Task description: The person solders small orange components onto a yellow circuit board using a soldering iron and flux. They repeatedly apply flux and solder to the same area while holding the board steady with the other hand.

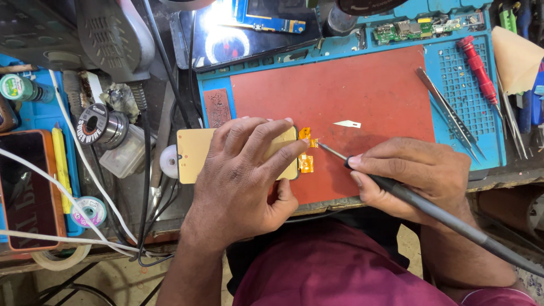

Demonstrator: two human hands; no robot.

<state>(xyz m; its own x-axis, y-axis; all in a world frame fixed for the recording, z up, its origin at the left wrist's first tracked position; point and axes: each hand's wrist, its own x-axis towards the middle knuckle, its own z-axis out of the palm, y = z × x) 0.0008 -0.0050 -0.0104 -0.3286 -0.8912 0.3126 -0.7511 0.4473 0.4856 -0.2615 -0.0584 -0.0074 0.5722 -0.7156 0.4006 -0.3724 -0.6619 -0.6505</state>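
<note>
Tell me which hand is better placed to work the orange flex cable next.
Probably the right hand: it holds the soldering iron with its tip at the orange flex cable. The left hand lies flat on the yellow panel, pinning it down.

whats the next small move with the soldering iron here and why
Probably ease the soldering iron tip a touch further onto the orange flex cable. The right hand holds the iron with its tip right at the flex's edge, while the left hand presses the phone display panel flat on the red mat, so the part looks steadied.
</note>
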